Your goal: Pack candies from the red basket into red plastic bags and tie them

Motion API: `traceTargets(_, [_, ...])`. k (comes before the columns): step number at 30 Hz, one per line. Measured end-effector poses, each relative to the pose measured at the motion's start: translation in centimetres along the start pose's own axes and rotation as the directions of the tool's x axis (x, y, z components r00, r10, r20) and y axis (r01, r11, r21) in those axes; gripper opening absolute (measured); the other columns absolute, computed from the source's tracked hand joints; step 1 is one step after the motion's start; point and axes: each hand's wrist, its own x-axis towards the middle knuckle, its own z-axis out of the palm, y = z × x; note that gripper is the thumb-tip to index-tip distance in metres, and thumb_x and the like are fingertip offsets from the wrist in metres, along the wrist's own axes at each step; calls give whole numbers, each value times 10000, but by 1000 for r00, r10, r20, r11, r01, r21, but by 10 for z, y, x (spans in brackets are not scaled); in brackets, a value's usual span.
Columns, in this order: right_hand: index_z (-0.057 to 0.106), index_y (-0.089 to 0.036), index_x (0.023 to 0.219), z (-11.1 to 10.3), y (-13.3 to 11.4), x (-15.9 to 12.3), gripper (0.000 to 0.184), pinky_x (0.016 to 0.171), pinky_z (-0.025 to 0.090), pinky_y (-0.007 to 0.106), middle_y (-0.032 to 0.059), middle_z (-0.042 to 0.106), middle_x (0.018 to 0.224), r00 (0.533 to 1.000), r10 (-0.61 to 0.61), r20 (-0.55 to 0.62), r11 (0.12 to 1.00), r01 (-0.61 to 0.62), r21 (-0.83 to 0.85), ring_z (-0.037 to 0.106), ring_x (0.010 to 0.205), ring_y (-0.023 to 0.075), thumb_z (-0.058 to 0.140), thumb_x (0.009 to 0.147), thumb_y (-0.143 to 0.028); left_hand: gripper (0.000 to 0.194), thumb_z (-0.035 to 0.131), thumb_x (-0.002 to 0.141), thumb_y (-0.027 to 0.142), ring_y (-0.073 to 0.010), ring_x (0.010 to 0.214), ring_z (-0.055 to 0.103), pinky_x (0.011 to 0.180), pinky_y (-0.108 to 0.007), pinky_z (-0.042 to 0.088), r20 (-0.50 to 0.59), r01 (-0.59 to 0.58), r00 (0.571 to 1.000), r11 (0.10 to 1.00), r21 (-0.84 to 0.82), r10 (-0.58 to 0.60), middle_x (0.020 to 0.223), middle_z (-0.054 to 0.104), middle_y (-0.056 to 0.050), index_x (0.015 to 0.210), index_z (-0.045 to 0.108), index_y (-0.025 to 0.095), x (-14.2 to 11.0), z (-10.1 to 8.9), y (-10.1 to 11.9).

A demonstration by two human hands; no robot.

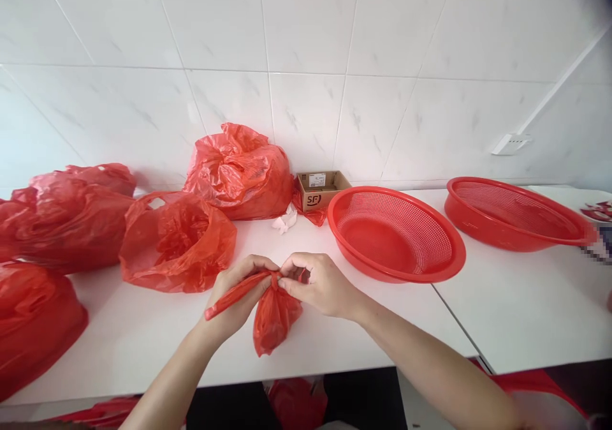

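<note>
I seem to be in a small packing workroom: marbled white wall tiles (306, 41), white tables (354, 337) pushed together, bulging red bags (239, 171) at far left and a shipping carton (321, 191).

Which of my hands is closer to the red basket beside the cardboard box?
Your right hand, just left of and nearer you than the basket. Your left hand is farther left, across the small bag's knot.
</note>
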Motion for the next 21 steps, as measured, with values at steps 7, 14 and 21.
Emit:
traceTargets(7, [642, -205, 765, -18, 1, 7, 124, 620, 326, 292, 6, 631, 740, 822, -527, 216, 500, 506, -703, 505, 692, 146, 548, 829, -155, 147, 574, 915, 369, -127, 709, 585, 638, -242, 475, 165, 6, 986, 997, -78, 7, 811, 635, 4, 893, 584, 224, -1, 2, 3])
traceTargets(14, [623, -181, 975, -20, 3, -4, 103, 692, 431, 221, 9, 680, 943, 982, -175, 67, 949, 187, -253, 582, 733, 93, 610, 900, -250, 96, 611, 890, 320, -123, 703, 622, 617, -219, 490, 133, -25, 990, 990, -138, 44, 827, 678, 4, 899, 633, 227, 2, 4, 10])
traceTargets(21, [577, -175, 822, -9, 4, -15, 124, 687, 400, 231, -2, 617, 776, 974, -221, 47, 950, 226, -216, 524, 709, 107, 540, 939, -189, 157, 602, 889, 242, -143, 781, 713, 680, -208, 541, 32, -205, 979, 966, 157, 202, 897, 770, 17, 937, 748, 273, -2, -19, 8])
